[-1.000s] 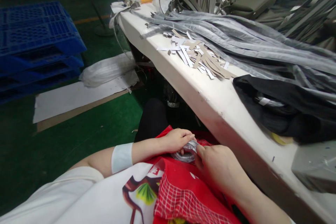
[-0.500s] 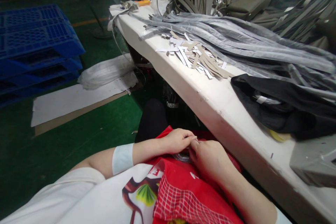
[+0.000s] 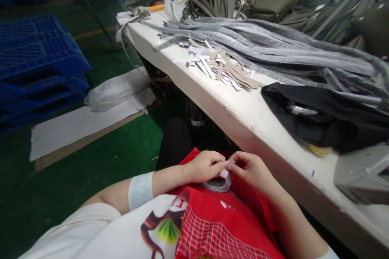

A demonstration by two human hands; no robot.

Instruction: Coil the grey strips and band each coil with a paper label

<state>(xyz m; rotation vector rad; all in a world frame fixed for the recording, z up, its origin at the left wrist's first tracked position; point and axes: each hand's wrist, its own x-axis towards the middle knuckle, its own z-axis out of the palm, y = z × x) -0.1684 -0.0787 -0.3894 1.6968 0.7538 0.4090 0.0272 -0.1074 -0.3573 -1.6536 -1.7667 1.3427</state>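
Silvery coil [image 3: 219, 187]; left hand [image 3: 204, 166] and right hand [image 3: 254, 168], nearly closed, pinch a white strip [image 3: 224, 173]; black cloth [image 3: 337, 119] cradles a banded bundle [image 3: 305, 110].

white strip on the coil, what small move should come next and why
Probably draw the white strip snug and press it down: the right hand pinches what seems its raised end, while the left hand steadies it above the coil.

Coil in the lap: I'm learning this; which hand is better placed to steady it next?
Likely left: the left hand overlaps the coil; the right hand is farther off, pinching a strip.
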